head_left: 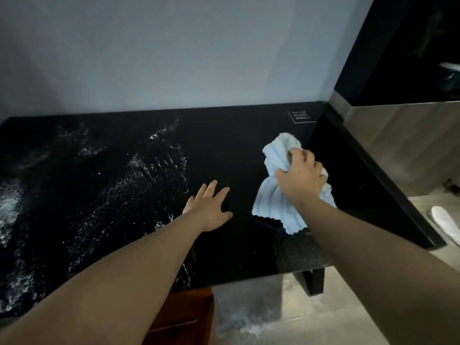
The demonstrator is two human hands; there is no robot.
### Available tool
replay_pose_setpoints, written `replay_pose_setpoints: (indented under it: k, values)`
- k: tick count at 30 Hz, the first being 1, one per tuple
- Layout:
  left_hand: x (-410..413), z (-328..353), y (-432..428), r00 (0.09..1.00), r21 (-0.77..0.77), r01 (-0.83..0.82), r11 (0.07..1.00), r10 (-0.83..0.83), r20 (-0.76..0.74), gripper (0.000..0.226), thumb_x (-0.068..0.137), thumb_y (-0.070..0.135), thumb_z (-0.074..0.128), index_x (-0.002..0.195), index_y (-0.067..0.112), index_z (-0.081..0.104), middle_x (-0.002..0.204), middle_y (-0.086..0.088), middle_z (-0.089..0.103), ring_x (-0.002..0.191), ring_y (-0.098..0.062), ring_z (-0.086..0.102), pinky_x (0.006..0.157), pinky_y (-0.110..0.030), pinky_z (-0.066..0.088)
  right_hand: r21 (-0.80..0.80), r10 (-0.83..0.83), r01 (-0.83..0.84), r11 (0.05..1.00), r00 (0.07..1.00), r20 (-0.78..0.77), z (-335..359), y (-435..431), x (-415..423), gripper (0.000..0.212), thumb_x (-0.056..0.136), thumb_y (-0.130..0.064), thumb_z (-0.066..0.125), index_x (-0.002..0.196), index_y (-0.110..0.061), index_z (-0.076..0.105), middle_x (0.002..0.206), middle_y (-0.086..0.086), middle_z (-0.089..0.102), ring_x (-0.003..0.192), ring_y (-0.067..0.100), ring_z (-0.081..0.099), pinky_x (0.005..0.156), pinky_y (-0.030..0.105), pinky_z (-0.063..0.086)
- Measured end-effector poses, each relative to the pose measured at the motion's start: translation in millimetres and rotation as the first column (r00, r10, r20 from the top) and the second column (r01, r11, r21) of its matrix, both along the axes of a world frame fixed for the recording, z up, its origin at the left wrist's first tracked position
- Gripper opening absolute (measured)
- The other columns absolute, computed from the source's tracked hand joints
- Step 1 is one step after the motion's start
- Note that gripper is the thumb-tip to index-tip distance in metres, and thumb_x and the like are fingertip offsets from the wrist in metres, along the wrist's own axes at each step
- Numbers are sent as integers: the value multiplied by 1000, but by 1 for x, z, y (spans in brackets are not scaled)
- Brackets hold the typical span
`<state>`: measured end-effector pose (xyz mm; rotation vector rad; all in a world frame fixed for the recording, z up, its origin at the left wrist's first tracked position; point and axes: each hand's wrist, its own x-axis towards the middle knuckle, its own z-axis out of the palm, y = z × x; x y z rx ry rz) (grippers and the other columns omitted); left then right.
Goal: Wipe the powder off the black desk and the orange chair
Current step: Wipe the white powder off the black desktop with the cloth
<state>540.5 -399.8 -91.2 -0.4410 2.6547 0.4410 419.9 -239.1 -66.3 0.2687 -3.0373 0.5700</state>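
- powder [10, 207] lies thickest at the far left end of the black desk [224, 145], in white patches running toward the desk's front edge; none of this looks wiped
- more of it streaks the desk's left half up to about its middle, with finger-like drag marks in it; by my judgement, this is the bulk of the desk work left to do
- orange chair [184, 317] shows only as a brown-orange piece below the desk's front edge, mostly hidden by the forearm; whether powder sits on it cannot be told; I judge it not yet begun
- left hand [209, 207] lies flat on the desk near its middle, at the edge of the powdered area; fingers straight and spread, holding nothing, seemingly bracing
- pale dust on the floor [249, 319] shows in front of the desk's front edge
- cloth [276, 202], light blue with stripes, is on the desk's right part, its loose end trailing toward the front edge
- right hand [302, 179] is on the desk's right part, fingers curled tight round the bunched cloth
- the desk's right half around the cloth looks dark and free of powder; this half I take as done
- label [300, 116], a small white-lined square, sits at the desk's back right corner; its text is too small to read
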Motion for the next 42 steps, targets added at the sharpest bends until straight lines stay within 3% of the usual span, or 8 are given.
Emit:
replay_pose_setpoints:
  k: [4, 8, 15, 21, 31, 36, 38, 42]
  values:
    - [-17, -14, -21, 991, 23, -5, 1000, 2, 131, 76, 92, 54, 44, 151, 32, 1, 159, 0, -14, 147, -23, -12, 118, -48, 9, 101, 100, -111, 989, 990, 101, -19, -29, -35, 56, 90, -28, 48, 141, -28, 25, 154, 0, 14, 135, 35, 20, 104, 57, 26]
    - [-20, -26, -22, 994, 97, -71, 993, 62, 93, 73, 92, 47, 48, 151, 32, 8, 160, 1, -11, 146, -23, -14, 117, -50, 1, 233, 132, -211, 949, 940, 316, -45, -40, -46, 66, 90, -40, 47, 145, -36, 12, 155, -7, 10, 140, 31, 15, 101, 60, 27]
    - [-23, -33, -25, 993, 112, -116, 987, 112, 39, 53, 100, 33, 29, 151, 32, 11, 160, 1, -8, 146, -22, -14, 116, -50, -4, 195, 399, -443, 875, 889, 226, -47, -25, 4, 44, 83, -31, 46, 125, -41, 37, 136, -12, 37, 126, 23, 30, 95, 54, 30]
    - [-8, -31, -14, 988, 147, -155, 977, 154, 22, 52, 100, 23, 29, 150, 31, 18, 160, 2, -3, 147, -22, -11, 115, -52, -6, 199, 480, -536, 821, 835, 270, -49, 11, 61, 50, 85, -34, 49, 132, -44, 35, 139, -14, 34, 129, 22, 28, 100, 53, 27]
    - [89, -33, 66, 1000, 66, -6, 998, 5, 19, 56, 100, 27, 30, 152, 29, 9, 160, 2, -5, 147, -24, -11, 117, -49, -1, 201, 609, -645, 738, 764, 215, -48, 83, 156, 40, 86, -30, 51, 125, -39, 48, 135, -12, 39, 130, 24, 29, 96, 46, 30]
    - [124, -20, 86, 998, 105, 2, 994, -8, 60, 52, 100, 28, 33, 151, 27, 18, 159, 3, 9, 147, -23, 6, 119, -41, 14, 414, 424, -727, 549, 668, 612, -53, 116, 183, 37, 89, -25, 51, 125, -25, 55, 135, 5, 47, 130, 31, 36, 105, 53, 27]
    - [129, -11, 87, 998, 156, -46, 987, 39, 49, 52, 98, 28, 37, 149, 28, 23, 155, 2, 24, 140, -23, 24, 114, -40, 28, 394, 365, -661, 639, 711, 602, -48, 128, 185, 39, 90, -26, 49, 129, -25, 52, 133, 4, 50, 128, 29, 39, 104, 49, 29]
    - [147, -3, 90, 998, 154, -52, 987, 58, -32, 53, 97, 27, 41, 148, 24, 27, 150, 2, 32, 134, -20, 35, 109, -38, 35, 303, 415, -451, 839, 892, 179, -27, 125, 184, 50, 90, -35, 47, 139, -34, 34, 139, -2, 40, 126, 27, 35, 100, 44, 32]
